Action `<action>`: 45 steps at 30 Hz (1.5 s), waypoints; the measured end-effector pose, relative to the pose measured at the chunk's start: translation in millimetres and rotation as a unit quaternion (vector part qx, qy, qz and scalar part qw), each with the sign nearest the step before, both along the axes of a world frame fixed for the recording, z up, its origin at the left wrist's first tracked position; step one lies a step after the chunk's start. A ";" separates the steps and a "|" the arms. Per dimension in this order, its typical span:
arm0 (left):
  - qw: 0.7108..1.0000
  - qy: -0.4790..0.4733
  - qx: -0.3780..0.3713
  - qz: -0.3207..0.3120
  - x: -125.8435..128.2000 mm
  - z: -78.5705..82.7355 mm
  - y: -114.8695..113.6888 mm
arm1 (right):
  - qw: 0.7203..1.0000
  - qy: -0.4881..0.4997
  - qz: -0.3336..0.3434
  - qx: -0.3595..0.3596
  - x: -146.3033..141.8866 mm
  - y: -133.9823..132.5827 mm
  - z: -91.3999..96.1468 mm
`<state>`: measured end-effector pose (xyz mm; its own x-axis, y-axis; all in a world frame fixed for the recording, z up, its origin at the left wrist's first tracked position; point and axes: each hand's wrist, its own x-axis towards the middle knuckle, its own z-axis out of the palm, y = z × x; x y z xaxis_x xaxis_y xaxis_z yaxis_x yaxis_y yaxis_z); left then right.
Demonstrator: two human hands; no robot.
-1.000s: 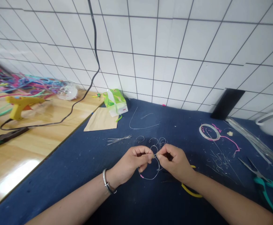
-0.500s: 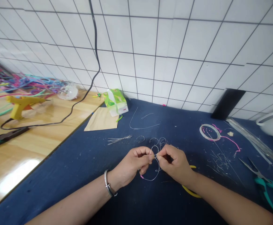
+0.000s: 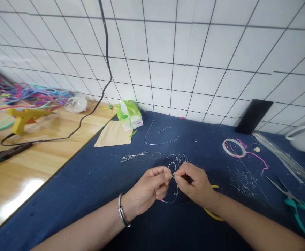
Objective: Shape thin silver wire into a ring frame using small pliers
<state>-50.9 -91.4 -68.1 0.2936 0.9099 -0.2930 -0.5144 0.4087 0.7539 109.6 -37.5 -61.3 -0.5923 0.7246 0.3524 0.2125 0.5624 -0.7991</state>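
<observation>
Thin silvery wire (image 3: 177, 186), bent into loops, hangs between my two hands above the dark blue cloth. My left hand (image 3: 152, 186) pinches it between thumb and forefinger. From the other side, my right hand (image 3: 194, 181) pinches the same wire close to the left fingertips. One round loop stands up above the fingers, and a longer curve hangs below with a small pink piece (image 3: 162, 200) by the left hand. Just beyond my hands lie several curled wire pieces (image 3: 181, 158). Yellow tool handles (image 3: 213, 214) show partly under my right forearm.
Straight wires (image 3: 133, 156) lie left of my hands. Green-handled pliers (image 3: 293, 204), wire scraps (image 3: 246, 181) and a white ring-shaped dish (image 3: 234, 148) are on the right. A tissue pack (image 3: 130, 115) stands near the wall. On the wooden top sit a yellow glue gun (image 3: 21, 118) and pliers (image 3: 8, 154).
My fingertips have drawn closer together on the wire. My left hand has turned slightly, and the pink piece now shows a little further right and lower.
</observation>
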 end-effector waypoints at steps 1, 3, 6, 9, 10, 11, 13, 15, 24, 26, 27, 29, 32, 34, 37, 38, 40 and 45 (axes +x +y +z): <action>1.000 -0.008 -0.001 -0.004 -0.1 0.2 -0.2 | 1.000 0.004 0.003 0.001 -0.1 0.0 0.1; 1.000 -0.018 0.001 -0.014 -0.7 0.3 -0.3 | 1.000 0.011 0.009 0.003 0.1 -0.2 0.5; 1.000 0.002 0.020 -0.011 -2.6 0.1 0.8 | 1.000 0.008 0.008 -0.007 1.0 -0.9 2.5; 0.998 0.039 0.049 0.007 -5.8 -0.3 3.2 | 0.999 -0.010 0.004 -0.032 1.7 -1.6 6.3; 0.997 0.047 0.056 0.012 -7.0 -0.5 4.1 | 0.999 -0.017 0.004 -0.040 1.7 -1.7 7.5; 0.997 0.052 0.060 0.016 -8.1 -0.8 4.9 | 0.999 -0.022 0.004 -0.046 1.6 -1.8 8.6; 0.996 0.061 0.063 0.019 -10.0 -1.2 6.2 | 0.998 -0.027 0.002 -0.052 1.2 -1.4 9.7; 0.995 0.075 0.065 0.016 -11.2 -1.7 7.2 | 0.998 -0.029 -0.003 -0.051 0.9 -0.7 9.6; 0.993 0.100 0.068 0.002 -12.9 -3.8 8.2 | 0.999 -0.034 -0.023 -0.035 1.1 1.3 5.7; 0.992 0.102 0.075 0.005 -12.5 -3.5 8.1 | 0.999 -0.033 -0.024 -0.030 1.0 0.6 5.2; 0.991 0.105 0.080 0.008 -12.2 -3.2 8.0 | 0.999 -0.033 -0.023 -0.026 1.0 0.3 4.9; 0.989 0.116 0.093 0.014 -11.5 -2.3 7.7 | 0.999 -0.032 -0.021 -0.021 1.2 0.1 4.8; 0.978 0.161 0.127 0.025 -11.3 -0.4 7.5 | 0.999 -0.032 -0.023 -0.026 1.8 0.8 5.9; 0.969 0.197 0.148 0.026 -11.7 1.0 7.5 | 0.998 -0.036 -0.029 -0.048 1.9 1.5 7.4; 0.959 0.234 0.156 0.018 -12.6 3.2 7.3 | 0.993 -0.043 -0.039 -0.105 1.3 1.1 10.1; 0.957 0.245 0.158 0.016 -12.8 3.9 7.2 | 0.990 -0.043 -0.043 -0.126 0.9 0.5 11.0; 0.947 0.272 0.172 0.020 -13.2 4.7 6.7 | 0.984 -0.040 -0.051 -0.168 0.0 -1.2 13.3; 0.894 0.358 0.262 0.065 -14.3 2.4 5.9 | 0.959 -0.024 -0.058 -0.275 -1.7 -5.6 20.7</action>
<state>-65.1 -85.6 -65.7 0.0841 0.9901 0.1120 0.1585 -0.1242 0.9795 107.9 -43.1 -40.7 -0.5021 0.8554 -0.1276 0.2932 0.0296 -0.9556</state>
